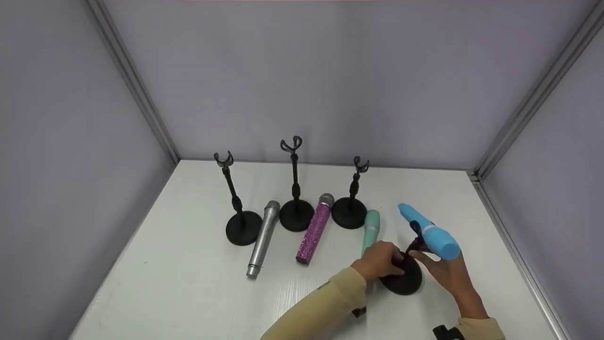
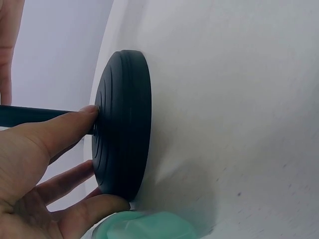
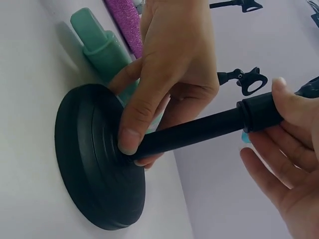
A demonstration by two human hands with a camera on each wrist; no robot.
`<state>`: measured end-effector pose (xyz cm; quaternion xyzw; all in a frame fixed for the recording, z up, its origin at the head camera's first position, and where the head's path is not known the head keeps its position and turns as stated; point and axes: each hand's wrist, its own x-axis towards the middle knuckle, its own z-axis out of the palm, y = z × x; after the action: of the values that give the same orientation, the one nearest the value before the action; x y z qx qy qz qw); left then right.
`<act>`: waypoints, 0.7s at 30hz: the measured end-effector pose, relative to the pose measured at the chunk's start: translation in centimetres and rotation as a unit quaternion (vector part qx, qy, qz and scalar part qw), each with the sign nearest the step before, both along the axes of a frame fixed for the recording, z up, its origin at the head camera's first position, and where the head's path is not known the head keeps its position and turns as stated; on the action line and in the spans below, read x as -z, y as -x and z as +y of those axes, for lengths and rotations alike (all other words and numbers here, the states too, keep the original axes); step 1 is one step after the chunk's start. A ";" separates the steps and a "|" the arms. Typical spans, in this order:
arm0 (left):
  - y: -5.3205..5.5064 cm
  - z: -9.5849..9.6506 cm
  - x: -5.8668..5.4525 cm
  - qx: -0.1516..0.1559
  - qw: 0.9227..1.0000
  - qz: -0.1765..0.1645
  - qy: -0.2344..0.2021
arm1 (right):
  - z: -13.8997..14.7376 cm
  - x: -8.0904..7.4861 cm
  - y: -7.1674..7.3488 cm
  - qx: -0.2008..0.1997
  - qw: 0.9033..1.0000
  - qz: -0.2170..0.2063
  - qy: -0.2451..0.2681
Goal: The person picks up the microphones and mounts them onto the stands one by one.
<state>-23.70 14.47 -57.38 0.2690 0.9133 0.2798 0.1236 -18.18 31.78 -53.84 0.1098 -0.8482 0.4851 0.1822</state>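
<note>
Grasping black desktop microphone stand [image 1: 408, 282] at pole foot with left hand [image 1: 380, 259], at collar with right hand [image 1: 448, 273]. Topped by blue microphone [image 1: 440, 239]. Hemmed leftward by turquoise microphone [image 1: 372, 224]; open room rightward to edge of white tabletop [image 1: 198, 264].

Right hand [image 3: 294, 154] pinches collar [image 3: 261, 112] of black stand [image 3: 192, 132]; left hand [image 3: 174, 59] grips pole foot, at base [image 3: 94, 159]. Green microphone [image 3: 102, 55] just behind left hand; purple microphone [image 3: 123, 22] beyond.
</note>
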 end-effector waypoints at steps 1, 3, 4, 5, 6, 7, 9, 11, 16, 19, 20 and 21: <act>0.0 0.0 0.0 -0.001 1.000 -0.002 0.002 | 0.0 0.0 0.1 -0.007 1.000 0.012 0.004; 0.1 0.1 0.0 -0.004 1.000 -0.006 0.003 | 0.0 0.0 0.1 -0.024 0.999 0.023 0.011; 0.1 0.1 0.0 -0.006 1.000 -0.008 0.004 | 0.0 0.0 0.2 -0.034 0.999 0.028 0.011; 0.1 0.1 0.0 -0.007 1.000 -0.009 0.005 | 0.0 0.0 0.2 -0.043 0.999 0.031 0.009; 0.2 0.1 0.0 -0.008 1.000 -0.010 0.006 | 0.0 -0.1 0.2 -0.050 0.998 0.033 0.005; 0.2 0.1 0.0 -0.008 1.000 -0.010 0.006 | 0.0 -0.1 0.2 -0.056 0.998 0.033 0.004; 0.1 0.1 0.0 -0.006 1.000 -0.008 0.006 | 0.0 -0.2 0.1 -0.066 0.997 0.029 0.002; 0.1 0.1 0.0 -0.005 1.000 -0.007 0.006 | 0.1 -0.3 0.0 -0.075 0.997 0.029 0.003; 0.1 0.1 0.0 0.001 1.000 -0.002 0.005 | 0.2 -0.1 0.1 -0.101 0.994 0.041 0.019; 0.1 0.1 0.2 0.005 1.000 0.003 0.004 | 0.4 0.0 0.1 -0.115 0.992 0.051 0.025; 0.1 0.1 0.2 0.006 1.000 0.003 0.005 | 0.4 0.0 0.1 -0.118 0.991 0.054 0.023; 0.1 0.1 0.3 0.005 1.000 0.001 0.004 | 0.5 0.0 0.1 -0.120 0.991 0.056 0.021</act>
<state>-23.80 14.60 -57.67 0.2728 0.9132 0.2756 0.1252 -18.28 32.25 -53.86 0.2335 -0.8073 0.5140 0.1721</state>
